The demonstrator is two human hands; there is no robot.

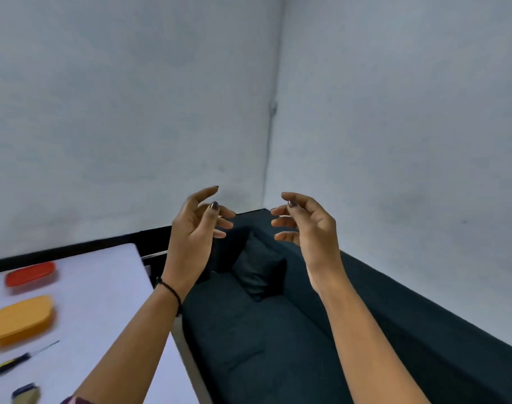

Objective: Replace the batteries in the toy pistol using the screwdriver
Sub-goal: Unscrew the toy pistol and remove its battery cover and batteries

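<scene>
My left hand (195,231) and my right hand (305,225) are raised in front of me, palms facing each other, fingers loosely curled and holding nothing. They hover above a dark sofa, well to the right of the table. A screwdriver (21,358) with a black and yellow handle lies on the white table (109,293) at the lower left. A small dark and beige object (26,393) sits at the bottom left edge, too blurred to identify. No toy pistol is recognisable.
A red lidded box (30,274) and an orange lidded box (21,319) stand on the table's left side. A dark sofa (263,345) with a cushion (259,269) fills the middle and right. Pale walls meet in a corner behind.
</scene>
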